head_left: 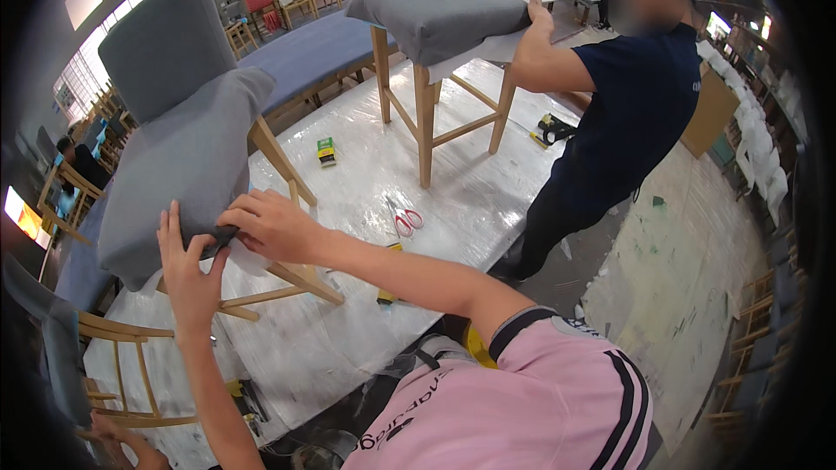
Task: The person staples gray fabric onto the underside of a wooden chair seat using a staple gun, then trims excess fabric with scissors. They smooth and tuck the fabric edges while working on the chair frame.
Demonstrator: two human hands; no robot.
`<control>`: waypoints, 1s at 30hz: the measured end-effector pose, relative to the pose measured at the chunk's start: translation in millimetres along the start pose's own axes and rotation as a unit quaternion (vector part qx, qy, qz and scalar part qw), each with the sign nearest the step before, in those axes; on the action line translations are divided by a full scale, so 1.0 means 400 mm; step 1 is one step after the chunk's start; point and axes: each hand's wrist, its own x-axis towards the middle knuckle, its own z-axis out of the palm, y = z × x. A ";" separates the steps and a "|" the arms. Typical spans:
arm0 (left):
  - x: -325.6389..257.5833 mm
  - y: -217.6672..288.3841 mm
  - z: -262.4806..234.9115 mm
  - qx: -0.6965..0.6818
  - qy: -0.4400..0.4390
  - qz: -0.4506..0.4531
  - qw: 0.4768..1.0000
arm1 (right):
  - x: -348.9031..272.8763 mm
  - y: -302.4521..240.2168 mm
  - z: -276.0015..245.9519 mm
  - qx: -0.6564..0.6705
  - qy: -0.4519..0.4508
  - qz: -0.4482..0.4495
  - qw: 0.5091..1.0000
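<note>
A grey upholstered chair (pixel 174 170) with pale wooden legs stands on the plastic-covered table at left. At the near corner of its seat, both hands work the loose grey fabric (pixel 214 239). My right hand (pixel 272 224) pinches the fabric edge at that corner, its fingers bent. My left hand (pixel 187 278) presses two long fingers flat against the seat side, while its thumb and another finger close on the fabric fold beside the right hand. White lining shows under the corner. Exactly how the fold sits between the fingertips is hidden.
A co-worker (pixel 640 113) handles a second grey chair (pixel 427 22) at upper right. On the table (pixel 348 209) lie red-handled scissors (pixel 407 221), a green-and-yellow box (pixel 326 152) and a black tool (pixel 555 129). Another chair (pixel 131 374) and another person's hand (pixel 117 444) are at lower left.
</note>
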 end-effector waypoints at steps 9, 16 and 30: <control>0.015 -0.029 0.009 0.029 -0.011 0.040 0.999 | 0.054 0.065 -0.071 -0.111 -0.053 -0.145 0.982; 0.004 -0.032 -0.002 0.020 -0.005 0.036 0.999 | 0.118 0.054 -0.095 -0.156 -0.115 -0.196 0.961; 0.028 -0.026 -0.016 0.100 -0.015 0.054 0.993 | 0.229 0.071 -0.098 -0.142 -0.247 -0.283 0.916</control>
